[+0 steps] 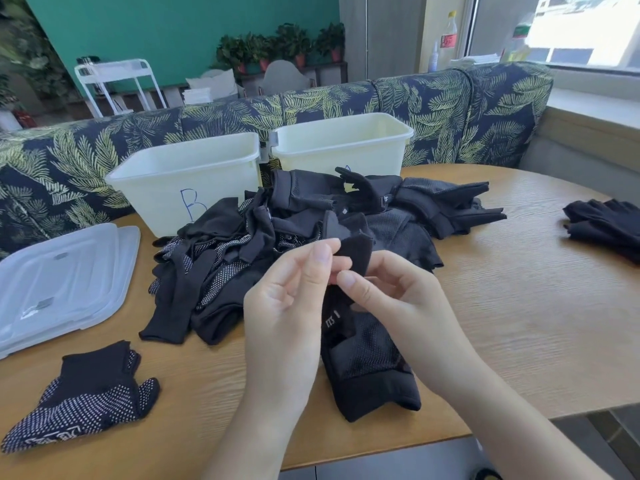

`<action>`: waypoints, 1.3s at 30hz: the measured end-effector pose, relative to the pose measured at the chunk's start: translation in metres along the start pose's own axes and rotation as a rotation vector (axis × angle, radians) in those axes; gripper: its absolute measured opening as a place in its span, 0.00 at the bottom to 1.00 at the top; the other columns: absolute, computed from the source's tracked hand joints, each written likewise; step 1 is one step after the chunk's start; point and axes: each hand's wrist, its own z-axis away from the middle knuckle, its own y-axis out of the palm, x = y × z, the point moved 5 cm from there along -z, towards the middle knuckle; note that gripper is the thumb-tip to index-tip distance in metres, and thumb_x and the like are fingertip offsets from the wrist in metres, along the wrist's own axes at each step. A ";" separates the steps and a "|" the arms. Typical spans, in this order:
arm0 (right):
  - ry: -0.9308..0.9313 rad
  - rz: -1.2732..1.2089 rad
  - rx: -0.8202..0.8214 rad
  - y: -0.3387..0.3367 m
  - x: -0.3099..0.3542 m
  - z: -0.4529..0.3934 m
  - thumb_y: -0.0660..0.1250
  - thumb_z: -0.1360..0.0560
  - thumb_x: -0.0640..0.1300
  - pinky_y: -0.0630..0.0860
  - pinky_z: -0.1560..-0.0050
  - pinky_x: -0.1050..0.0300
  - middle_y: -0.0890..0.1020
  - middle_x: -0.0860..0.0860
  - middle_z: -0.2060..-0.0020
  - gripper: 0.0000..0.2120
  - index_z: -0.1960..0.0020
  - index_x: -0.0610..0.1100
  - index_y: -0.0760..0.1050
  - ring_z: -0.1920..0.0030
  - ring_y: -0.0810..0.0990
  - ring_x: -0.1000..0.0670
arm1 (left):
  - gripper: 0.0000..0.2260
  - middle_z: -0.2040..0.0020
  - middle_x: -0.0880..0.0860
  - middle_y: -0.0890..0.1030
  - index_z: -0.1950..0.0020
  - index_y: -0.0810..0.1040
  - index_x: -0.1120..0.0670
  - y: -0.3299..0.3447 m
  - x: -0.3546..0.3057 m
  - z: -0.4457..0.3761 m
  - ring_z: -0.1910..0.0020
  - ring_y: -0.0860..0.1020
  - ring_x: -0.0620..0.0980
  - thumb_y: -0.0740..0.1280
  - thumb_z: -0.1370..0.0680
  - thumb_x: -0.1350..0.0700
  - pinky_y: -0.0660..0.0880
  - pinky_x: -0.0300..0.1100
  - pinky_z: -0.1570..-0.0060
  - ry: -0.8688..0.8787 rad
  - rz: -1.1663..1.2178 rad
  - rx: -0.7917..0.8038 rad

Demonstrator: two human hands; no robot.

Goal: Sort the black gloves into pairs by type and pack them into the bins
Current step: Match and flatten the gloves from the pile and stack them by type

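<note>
Your left hand (287, 299) and right hand (391, 292) both pinch the mesh-backed glove (367, 358) by its soft knit fingertip, fingers curled

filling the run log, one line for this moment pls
phase: sorting | left hand and right hand: both pinch mesh glove | pile: unsorted | bins: look empty

We see a wooden table (519, 306) carrying two white bins (187, 181), stacked clear lids (59, 285), a central heap of black gloves (311, 223), a dotted glove (86, 396) near-left, and plain gloves (606, 226) far right.
</note>
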 end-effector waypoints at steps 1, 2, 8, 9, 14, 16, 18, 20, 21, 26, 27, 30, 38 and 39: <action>0.016 -0.021 -0.005 -0.002 0.001 -0.001 0.71 0.23 0.40 0.80 0.49 0.61 0.88 0.48 0.52 0.07 0.46 0.40 0.82 0.49 0.86 0.53 | 0.10 0.52 0.53 0.87 0.47 0.86 0.49 -0.001 0.001 0.000 0.49 0.85 0.52 0.67 0.21 0.48 0.77 0.51 0.42 0.010 0.008 -0.009; 0.035 -0.045 -0.012 -0.004 -0.001 -0.002 0.70 0.23 0.40 0.81 0.47 0.58 0.87 0.47 0.51 0.07 0.46 0.40 0.82 0.49 0.86 0.51 | 0.09 0.51 0.53 0.87 0.46 0.85 0.50 -0.002 0.001 0.000 0.49 0.85 0.52 0.68 0.21 0.49 0.77 0.50 0.43 0.019 0.014 -0.018; 0.199 -0.358 -0.041 -0.015 -0.004 -0.007 0.68 0.21 0.39 0.76 0.49 0.48 0.77 0.43 0.62 0.07 0.57 0.40 0.74 0.57 0.77 0.46 | 0.08 0.47 0.47 0.86 0.44 0.84 0.50 -0.006 0.004 -0.002 0.44 0.84 0.48 0.70 0.21 0.60 0.78 0.43 0.42 0.064 -0.065 -0.020; 0.217 -0.431 -0.035 -0.016 -0.003 -0.008 0.68 0.21 0.39 0.75 0.49 0.46 0.73 0.40 0.62 0.08 0.57 0.40 0.72 0.56 0.74 0.43 | 0.09 0.47 0.46 0.86 0.44 0.84 0.48 -0.005 0.005 -0.001 0.44 0.83 0.46 0.71 0.21 0.60 0.78 0.40 0.44 0.057 -0.093 -0.013; 0.287 -0.658 0.004 -0.023 -0.001 -0.011 0.64 0.19 0.39 0.75 0.43 0.45 0.77 0.33 0.50 0.10 0.46 0.30 0.75 0.48 0.79 0.38 | 0.12 0.37 0.48 0.82 0.43 0.85 0.41 0.001 0.024 0.001 0.34 0.77 0.46 0.76 0.26 0.51 0.73 0.44 0.34 -0.158 -0.094 0.026; 0.319 -0.683 0.010 -0.025 0.001 -0.010 0.60 0.18 0.40 0.81 0.50 0.52 0.85 0.39 0.55 0.15 0.51 0.34 0.83 0.55 0.85 0.43 | 0.15 0.38 0.53 0.83 0.41 0.85 0.48 0.007 0.031 0.003 0.35 0.80 0.53 0.77 0.28 0.54 0.73 0.55 0.31 -0.307 0.124 0.072; 0.342 -0.699 0.025 -0.026 0.001 -0.009 0.58 0.19 0.42 0.83 0.54 0.55 0.87 0.44 0.58 0.19 0.53 0.39 0.87 0.58 0.86 0.47 | 0.16 0.41 0.57 0.85 0.39 0.84 0.54 0.015 0.030 0.005 0.39 0.82 0.55 0.72 0.26 0.58 0.75 0.56 0.34 -0.432 0.326 0.117; 0.378 -0.726 0.015 -0.026 -0.002 -0.009 0.58 0.19 0.43 0.83 0.54 0.55 0.87 0.44 0.58 0.18 0.51 0.38 0.86 0.59 0.86 0.47 | 0.16 0.42 0.59 0.85 0.37 0.82 0.57 0.019 0.027 0.006 0.42 0.84 0.55 0.68 0.25 0.60 0.76 0.54 0.37 -0.503 0.421 0.147; 0.397 -0.739 0.018 -0.026 -0.004 -0.009 0.58 0.19 0.43 0.83 0.54 0.55 0.86 0.44 0.58 0.18 0.50 0.37 0.86 0.59 0.86 0.47 | 0.16 0.43 0.59 0.85 0.36 0.82 0.57 0.019 0.029 0.005 0.42 0.84 0.55 0.67 0.24 0.61 0.77 0.53 0.39 -0.528 0.457 0.148; 0.484 -0.789 0.010 -0.028 -0.015 -0.008 0.60 0.21 0.43 0.80 0.54 0.57 0.78 0.45 0.58 0.15 0.52 0.37 0.84 0.60 0.77 0.48 | 0.22 0.40 0.62 0.83 0.36 0.81 0.60 0.016 0.045 -0.001 0.37 0.81 0.61 0.74 0.29 0.59 0.75 0.57 0.35 -0.633 0.578 0.117; 0.491 -0.792 0.004 -0.028 -0.016 -0.009 0.60 0.21 0.43 0.79 0.55 0.57 0.75 0.45 0.58 0.15 0.53 0.37 0.83 0.60 0.74 0.48 | 0.23 0.39 0.63 0.83 0.35 0.80 0.61 0.016 0.047 -0.002 0.37 0.81 0.61 0.75 0.30 0.59 0.77 0.56 0.36 -0.652 0.584 0.118; 0.495 -0.793 -0.002 -0.029 -0.018 -0.008 0.61 0.21 0.43 0.78 0.56 0.57 0.75 0.45 0.59 0.13 0.53 0.38 0.82 0.61 0.74 0.48 | 0.21 0.40 0.62 0.84 0.37 0.82 0.60 0.018 0.052 -0.001 0.40 0.83 0.59 0.73 0.30 0.58 0.83 0.50 0.48 -0.712 0.626 0.137; 0.375 -0.467 -0.127 -0.032 -0.020 -0.007 0.65 0.20 0.45 0.74 0.45 0.45 0.75 0.39 0.53 0.11 0.52 0.37 0.79 0.51 0.76 0.42 | 0.15 0.44 0.58 0.86 0.39 0.83 0.57 0.008 0.041 0.000 0.42 0.84 0.55 0.68 0.24 0.66 0.78 0.51 0.41 -0.533 0.414 0.070; 0.340 -0.399 -0.162 -0.030 -0.017 -0.006 0.64 0.18 0.46 0.75 0.50 0.48 0.78 0.40 0.56 0.11 0.53 0.40 0.80 0.55 0.77 0.44 | 0.15 0.44 0.57 0.86 0.39 0.83 0.56 0.006 0.041 0.000 0.42 0.84 0.56 0.68 0.24 0.67 0.78 0.52 0.40 -0.498 0.374 0.043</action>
